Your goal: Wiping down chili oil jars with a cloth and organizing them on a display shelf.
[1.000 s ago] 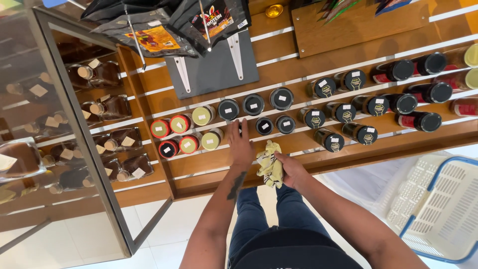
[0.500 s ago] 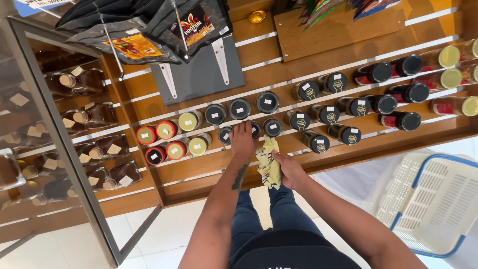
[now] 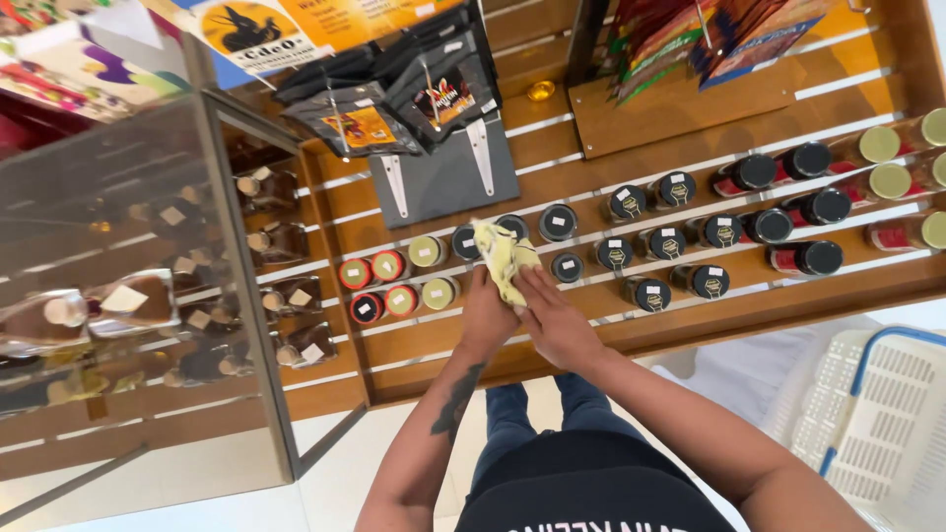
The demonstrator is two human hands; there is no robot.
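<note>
Head view: both hands' fingers grasp a yellow cloth (image 3: 505, 258) over shelf jars (image 3: 562, 223).

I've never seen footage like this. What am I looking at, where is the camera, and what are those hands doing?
No machine here: a person wears a camera on the head, looking down at their own two bare hands, so you see arms and legs from above. The left hand and the right hand meet at a yellow cloth, pressed against small jars on a wooden shelf. The shelf carries rows of jars lying with lids facing out: black-lidded jars, red-lidded jars and green-lidded jars. Dark pouches hang above. A glass cabinet stands on the left, a white basket at lower right.
</note>
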